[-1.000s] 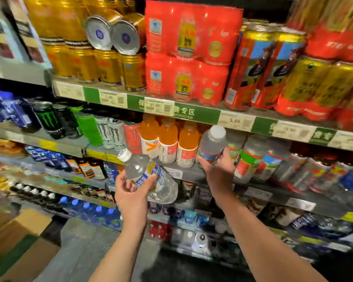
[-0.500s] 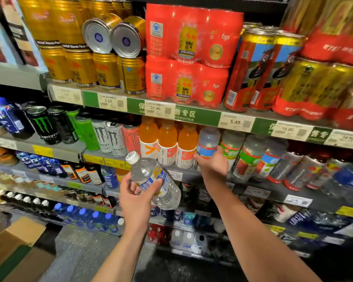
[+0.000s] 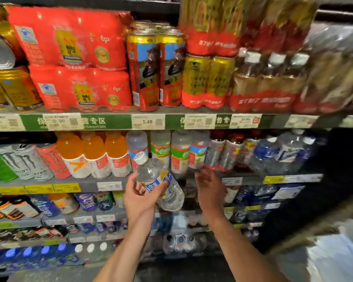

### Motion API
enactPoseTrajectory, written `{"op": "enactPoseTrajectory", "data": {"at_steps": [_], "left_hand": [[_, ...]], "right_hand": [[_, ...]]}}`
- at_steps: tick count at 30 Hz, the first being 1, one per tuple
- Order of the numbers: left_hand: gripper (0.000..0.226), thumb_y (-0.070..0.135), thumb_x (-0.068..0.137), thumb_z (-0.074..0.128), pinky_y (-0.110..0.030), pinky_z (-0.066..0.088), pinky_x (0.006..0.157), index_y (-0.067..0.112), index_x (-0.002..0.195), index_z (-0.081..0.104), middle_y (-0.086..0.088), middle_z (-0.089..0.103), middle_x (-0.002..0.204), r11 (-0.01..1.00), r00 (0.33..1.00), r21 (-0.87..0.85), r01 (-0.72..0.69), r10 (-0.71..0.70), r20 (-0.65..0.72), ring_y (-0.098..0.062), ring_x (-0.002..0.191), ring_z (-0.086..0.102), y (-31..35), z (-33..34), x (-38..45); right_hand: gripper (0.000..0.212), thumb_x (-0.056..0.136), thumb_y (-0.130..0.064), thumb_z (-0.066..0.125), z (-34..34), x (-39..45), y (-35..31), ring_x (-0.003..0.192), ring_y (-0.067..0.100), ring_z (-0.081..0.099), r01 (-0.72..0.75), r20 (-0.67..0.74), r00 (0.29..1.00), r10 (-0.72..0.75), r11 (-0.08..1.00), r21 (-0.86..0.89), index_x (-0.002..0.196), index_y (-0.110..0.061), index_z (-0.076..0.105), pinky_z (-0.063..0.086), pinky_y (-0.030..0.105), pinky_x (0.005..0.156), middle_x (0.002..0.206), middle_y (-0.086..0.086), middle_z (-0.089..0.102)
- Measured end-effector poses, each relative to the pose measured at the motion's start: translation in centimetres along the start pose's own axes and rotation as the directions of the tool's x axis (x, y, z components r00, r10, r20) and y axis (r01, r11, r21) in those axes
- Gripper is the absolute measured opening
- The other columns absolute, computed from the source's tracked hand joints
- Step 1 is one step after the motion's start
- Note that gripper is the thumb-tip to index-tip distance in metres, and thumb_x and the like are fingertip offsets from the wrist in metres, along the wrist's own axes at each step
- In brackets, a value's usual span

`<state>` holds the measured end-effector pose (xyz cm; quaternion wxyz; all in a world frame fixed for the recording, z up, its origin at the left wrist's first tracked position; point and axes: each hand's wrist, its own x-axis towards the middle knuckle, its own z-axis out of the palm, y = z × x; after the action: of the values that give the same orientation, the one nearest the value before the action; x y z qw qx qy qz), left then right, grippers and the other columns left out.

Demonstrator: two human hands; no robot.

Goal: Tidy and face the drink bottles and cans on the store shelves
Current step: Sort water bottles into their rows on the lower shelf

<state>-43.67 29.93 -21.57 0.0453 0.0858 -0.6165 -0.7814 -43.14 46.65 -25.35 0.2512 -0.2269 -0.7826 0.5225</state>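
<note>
Below orange bottles: left hand fingers clamped on tilted clear bottle. Right hand fingers apart, empty, blurred. Step: restocking. Next: stand bottle upright in row, label forward.

Can packs on the upper shelf at top of frame, row of bottles on the middle shelf below, tilted bottle in the left hand at centre, right hand just right of it, cans at middle left

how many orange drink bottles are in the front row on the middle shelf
3, side by side: the left orange bottle, the middle one and the right one, just left of the clear bottles. More may stand hidden behind them.
</note>
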Motion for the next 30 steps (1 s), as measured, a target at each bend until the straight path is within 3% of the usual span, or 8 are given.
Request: {"op": "enactPoseTrajectory", "data": {"at_steps": [3,7,12,14,17,20,24,30], "left_hand": [[0.074,-0.013,0.061,0.088,-0.014,0.056,0.075,0.008,0.123,0.053,-0.019,0.068,0.112,1.0,0.998,0.008,0.004,-0.005,0.063,-0.023,0.096,0.064,-1.6,4.9,-1.7],[0.062,-0.019,0.071,0.077,-0.009,0.051,0.064,0.013,0.119,0.054,-0.01,0.065,0.095,1.0,0.993,0.026,0.014,-0.017,0.119,-0.001,0.074,0.064,-3.3,11.8,-4.5],[0.065,-0.007,0.072,0.083,-0.009,0.049,0.063,0.02,0.12,0.05,0.0,0.063,0.092,0.997,0.997,0.082,0.006,-0.012,0.079,0.009,0.068,0.061,-5.4,20.6,-8.1],[0.058,-0.001,0.071,0.086,-0.023,0.055,0.074,0.018,0.117,0.057,-0.005,0.07,0.097,0.994,0.997,0.107,-0.005,-0.004,0.078,-0.005,0.082,0.066,-6.5,23.5,-9.1],[0.056,-0.003,0.071,0.086,-0.027,0.058,0.077,0.019,0.115,0.06,-0.007,0.074,0.103,0.995,0.998,0.1,-0.001,-0.006,0.07,-0.012,0.089,0.07,-7.6,27.4,-10.4],[0.055,-0.002,0.071,0.086,-0.014,0.054,0.07,0.025,0.11,0.06,0.002,0.075,0.097,0.995,0.999,0.096,-0.021,0.017,0.049,-0.002,0.083,0.07,-8.0,30.4,-11.6],[0.056,0.004,0.069,0.088,-0.028,0.056,0.079,0.021,0.115,0.062,-0.003,0.076,0.103,0.994,1.0,0.112,-0.016,0.014,0.017,-0.018,0.095,0.072,-8.7,32.0,-12.1],[0.062,0.014,0.062,0.09,-0.041,0.056,0.089,0.023,0.116,0.061,-0.005,0.075,0.107,0.992,1.0,0.122,-0.014,0.013,0.012,-0.025,0.102,0.071,-9.0,32.7,-12.4]], "right_hand": [[0.009,0.096,-0.03,0.064,-5.5,2.3,1.9,0.088,0.009,0.067,-0.023,-0.087,0.996,0.024,1.0,0.012,0.101,-0.023,0.065,0.053,0.028,0.075,0.09,-0.012,0.068],[0.011,0.094,-0.022,0.067,-12.3,5.9,4.7,0.073,-0.002,0.059,-0.006,-0.204,0.979,0.005,1.0,-0.004,0.101,-0.014,0.064,0.041,0.009,0.062,0.079,-0.016,0.061],[0.017,0.09,-0.02,0.072,-20.9,11.7,8.7,0.083,0.018,0.064,-0.004,-0.313,0.949,0.036,0.995,0.101,0.101,-0.019,0.059,0.051,0.025,0.071,0.089,-0.003,0.064],[0.027,0.088,-0.017,0.075,-24.0,14.3,10.1,0.087,0.005,0.06,0.026,-0.337,0.941,0.025,0.989,0.147,0.109,-0.017,0.057,0.052,0.026,0.076,0.098,-0.003,0.06],[0.057,0.084,-0.02,0.08,-27.9,18.0,12.1,0.096,-0.004,0.056,-0.005,-0.243,0.969,0.042,0.989,0.151,0.13,-0.007,0.049,0.045,0.01,0.084,0.114,-0.003,0.057],[0.073,0.077,-0.034,0.084,-29.7,21.4,14.5,0.117,0.012,0.054,-0.065,-0.034,0.997,0.071,0.985,0.157,0.133,-0.012,0.042,0.043,0.028,0.1,0.126,-0.002,0.054],[0.087,0.077,-0.019,0.085,-30.2,24.7,15.5,0.128,0.017,0.049,-0.095,0.182,0.98,0.078,0.992,0.082,0.149,-0.011,0.036,0.039,0.034,0.108,0.143,0.005,0.052],[0.071,0.072,-0.015,0.089,-30.3,26.2,15.3,0.112,0.02,0.062,-0.071,0.209,0.975,0.073,0.997,-0.019,0.134,-0.01,0.053,0.046,0.028,0.094,0.125,0.008,0.067]]}}
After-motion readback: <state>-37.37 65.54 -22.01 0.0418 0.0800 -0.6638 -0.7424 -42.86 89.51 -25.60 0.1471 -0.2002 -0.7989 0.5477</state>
